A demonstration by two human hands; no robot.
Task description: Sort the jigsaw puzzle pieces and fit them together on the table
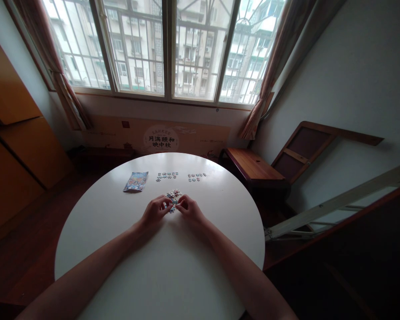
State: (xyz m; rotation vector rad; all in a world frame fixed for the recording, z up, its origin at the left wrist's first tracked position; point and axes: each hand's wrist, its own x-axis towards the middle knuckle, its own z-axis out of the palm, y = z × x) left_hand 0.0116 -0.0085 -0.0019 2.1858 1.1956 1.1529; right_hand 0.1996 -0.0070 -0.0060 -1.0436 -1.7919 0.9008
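Note:
A small heap of jigsaw puzzle pieces (174,194) lies on the white round table (160,275), close in front of both hands. My left hand (156,209) is at the heap's left side, thumb and fingers pinched together on a jigsaw piece. From the right, my right hand (189,208) meets it with its fingers curled and its thumb and index finger pinched at a piece. The two sets of fingertips nearly touch. Fingers partly hide the pieces between them, so their shapes are unclear.
Beyond the heap, loose jigsaw pieces stand in short rows, one group of pieces (167,176) in the middle and another group (196,177) further right. A colourful printed packet (136,182) lies at the left. A wooden bench (255,164) stands past the table's right edge.

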